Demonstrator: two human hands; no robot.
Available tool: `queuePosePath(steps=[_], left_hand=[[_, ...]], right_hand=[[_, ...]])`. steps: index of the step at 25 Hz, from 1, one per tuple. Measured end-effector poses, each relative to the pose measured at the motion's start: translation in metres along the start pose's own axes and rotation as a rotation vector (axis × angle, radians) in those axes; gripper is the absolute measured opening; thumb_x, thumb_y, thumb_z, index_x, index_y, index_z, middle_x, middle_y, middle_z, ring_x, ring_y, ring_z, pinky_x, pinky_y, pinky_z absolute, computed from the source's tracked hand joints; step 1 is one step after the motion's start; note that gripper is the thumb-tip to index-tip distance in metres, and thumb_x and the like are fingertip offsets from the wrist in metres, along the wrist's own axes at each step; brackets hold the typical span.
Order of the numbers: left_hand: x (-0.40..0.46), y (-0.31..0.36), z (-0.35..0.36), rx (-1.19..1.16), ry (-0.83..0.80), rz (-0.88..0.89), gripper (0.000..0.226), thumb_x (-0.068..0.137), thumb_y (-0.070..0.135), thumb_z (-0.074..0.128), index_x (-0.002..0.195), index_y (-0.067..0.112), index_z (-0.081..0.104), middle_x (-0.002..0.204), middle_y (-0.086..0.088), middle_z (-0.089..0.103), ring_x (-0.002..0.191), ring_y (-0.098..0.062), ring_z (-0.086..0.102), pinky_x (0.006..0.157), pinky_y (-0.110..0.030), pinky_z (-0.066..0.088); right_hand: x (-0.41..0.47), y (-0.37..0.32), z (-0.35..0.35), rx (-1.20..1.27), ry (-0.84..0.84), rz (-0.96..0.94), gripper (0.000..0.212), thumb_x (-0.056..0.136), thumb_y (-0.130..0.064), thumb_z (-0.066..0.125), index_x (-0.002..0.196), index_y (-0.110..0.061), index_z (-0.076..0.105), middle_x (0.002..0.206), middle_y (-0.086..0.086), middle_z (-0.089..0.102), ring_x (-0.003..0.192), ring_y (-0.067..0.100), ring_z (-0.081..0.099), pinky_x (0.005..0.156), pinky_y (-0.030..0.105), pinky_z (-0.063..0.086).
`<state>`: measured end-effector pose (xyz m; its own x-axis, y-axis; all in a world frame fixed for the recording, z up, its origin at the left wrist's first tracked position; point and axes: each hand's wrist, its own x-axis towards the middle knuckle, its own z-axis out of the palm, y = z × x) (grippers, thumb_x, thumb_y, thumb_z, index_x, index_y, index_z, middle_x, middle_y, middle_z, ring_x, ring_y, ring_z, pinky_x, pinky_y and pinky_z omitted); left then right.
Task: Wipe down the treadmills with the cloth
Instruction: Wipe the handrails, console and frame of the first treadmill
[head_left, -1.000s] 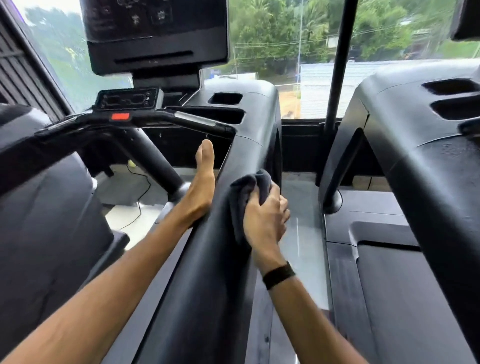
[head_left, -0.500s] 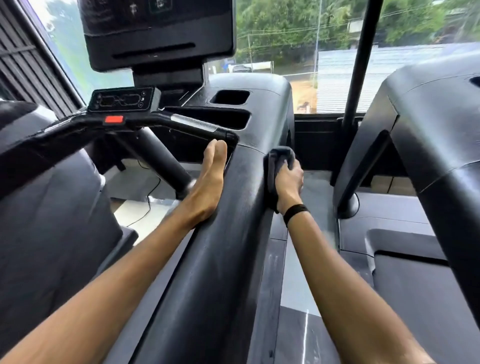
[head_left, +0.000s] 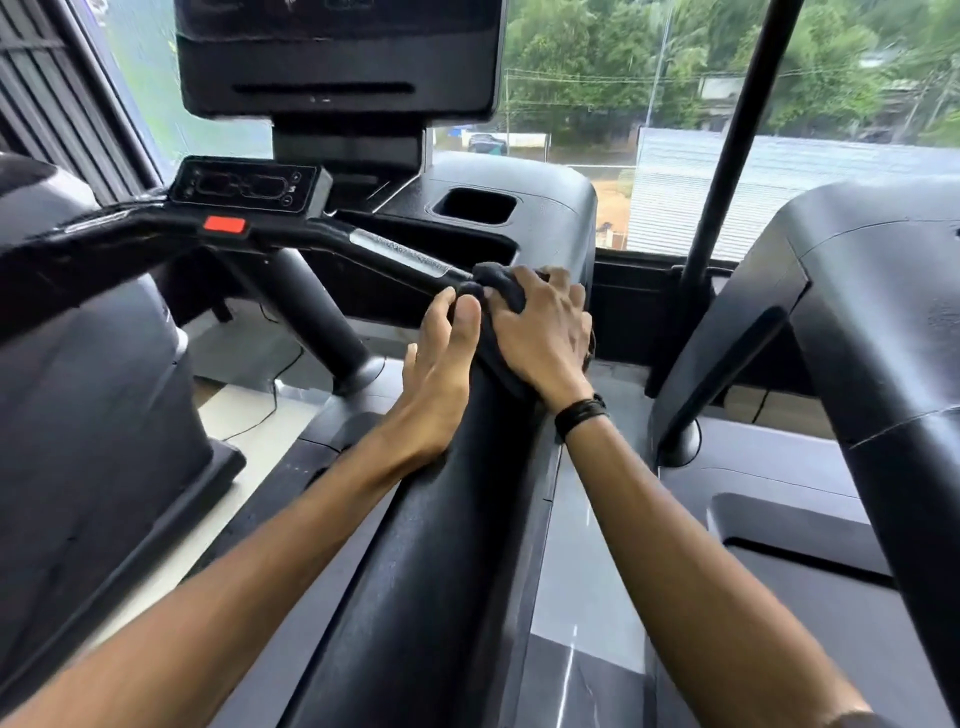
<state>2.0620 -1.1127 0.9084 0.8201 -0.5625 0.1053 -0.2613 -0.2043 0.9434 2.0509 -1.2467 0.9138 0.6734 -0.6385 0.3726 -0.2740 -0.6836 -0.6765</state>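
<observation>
Right hand (head_left: 545, 332) presses dark grey folded cloth (head_left: 501, 288) onto black padded side rail (head_left: 441, 545); rail's long axis runs toward viewer. Left hand (head_left: 441, 374) rests open alongside, probably bracing.

cloth (head_left: 500, 291): mostly hidden under right hand (head_left: 545, 332) | console screen (head_left: 337, 52): top cut by frame edge | control panel (head_left: 244, 186): labels too blurred to read

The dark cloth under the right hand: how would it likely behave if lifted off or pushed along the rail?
The cloth is bunched and folded under the right hand, so it is probably soft and would hang limp if lifted. It moulds to the treadmill's side rail, so pushed along it would likely slide and crumple, not roll.
</observation>
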Motion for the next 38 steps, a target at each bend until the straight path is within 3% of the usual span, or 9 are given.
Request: queuePosePath(steps=[4,6,9,15,20,24,26,32,38], left_hand=[[-0.002,0.009,0.000,0.054,0.007,-0.022,0.092,0.078,0.090,0.014,0.154,0.037,0.015,0.165,0.014,0.011,0.154,-0.023,-0.003,0.123,-0.054,0.005],[0.000,0.009,-0.002,0.081,-0.018,-0.048,0.089,0.079,0.087,0.011,0.156,0.042,0.004,0.164,0.022,0.002,0.153,-0.017,-0.009,0.124,-0.051,-0.001],[0.008,0.017,0.004,0.101,-0.047,-0.073,0.087,0.082,0.085,0.009,0.156,0.041,-0.004,0.162,0.026,-0.005,0.151,-0.013,-0.017,0.122,-0.042,-0.011],[0.055,0.023,0.018,0.176,0.048,-0.007,0.089,0.082,0.078,0.014,0.158,0.032,0.003,0.165,0.014,0.006,0.153,-0.013,-0.010,0.125,-0.046,-0.002],[0.049,0.030,0.022,0.163,0.035,-0.024,0.084,0.085,0.076,0.013,0.157,0.034,0.001,0.164,0.021,-0.002,0.138,0.003,-0.024,0.123,-0.041,-0.013],[0.055,0.031,0.022,0.199,0.023,-0.013,0.090,0.084,0.085,0.010,0.157,0.033,0.001,0.163,0.019,0.000,0.143,0.000,-0.021,0.119,-0.035,-0.014],[0.064,0.031,0.022,0.191,0.017,-0.032,0.102,0.070,0.089,0.012,0.157,0.037,0.001,0.162,0.021,0.003,0.149,-0.006,-0.018,0.120,-0.036,-0.010],[0.075,0.023,0.025,0.168,0.090,0.014,0.103,0.069,0.087,0.017,0.157,0.033,0.010,0.149,0.028,0.015,0.152,-0.008,-0.003,0.125,-0.042,0.003],[0.075,0.024,0.023,0.203,0.043,0.009,0.099,0.072,0.087,0.014,0.157,0.036,0.006,0.148,0.033,0.011,0.151,-0.007,-0.012,0.125,-0.048,0.001]], right_hand=[[0.070,0.060,0.017,0.279,0.021,0.346,0.041,0.098,-0.046,0.044,0.137,-0.036,0.051,0.142,0.009,0.045,0.133,0.035,0.038,0.110,0.045,0.033],[0.050,0.085,0.032,0.508,0.027,0.646,0.046,0.101,-0.047,0.039,0.145,-0.035,0.043,0.145,0.011,0.044,0.138,0.037,0.036,0.113,0.045,0.029],[-0.020,0.078,0.035,0.525,0.043,0.780,0.047,0.101,-0.050,0.038,0.145,-0.037,0.041,0.140,0.007,0.048,0.140,0.035,0.034,0.115,0.047,0.027],[0.014,0.007,0.008,0.013,0.001,-0.027,0.034,0.096,-0.046,0.046,0.128,-0.040,0.054,0.137,0.001,0.040,0.126,0.028,0.034,0.107,0.047,0.025],[0.128,0.071,0.026,0.208,0.005,0.332,0.040,0.099,-0.044,0.042,0.137,-0.031,0.048,0.144,0.009,0.039,0.134,0.036,0.033,0.111,0.050,0.027],[0.063,0.089,0.033,0.500,-0.017,0.785,0.046,0.105,-0.037,0.032,0.150,-0.027,0.036,0.152,0.016,0.036,0.142,0.035,0.027,0.115,0.044,0.021],[0.009,0.071,0.031,0.475,0.009,0.736,0.047,0.104,-0.040,0.031,0.150,-0.031,0.036,0.153,0.012,0.035,0.141,0.034,0.028,0.113,0.046,0.022],[0.032,0.016,0.011,-0.017,-0.020,-0.055,0.035,0.095,-0.048,0.045,0.129,-0.042,0.051,0.140,-0.001,0.034,0.126,0.026,0.031,0.106,0.049,0.025],[0.172,0.075,0.036,0.064,-0.054,0.181,0.040,0.098,-0.049,0.043,0.133,-0.031,0.050,0.141,0.009,0.038,0.132,0.036,0.034,0.110,0.052,0.027]])
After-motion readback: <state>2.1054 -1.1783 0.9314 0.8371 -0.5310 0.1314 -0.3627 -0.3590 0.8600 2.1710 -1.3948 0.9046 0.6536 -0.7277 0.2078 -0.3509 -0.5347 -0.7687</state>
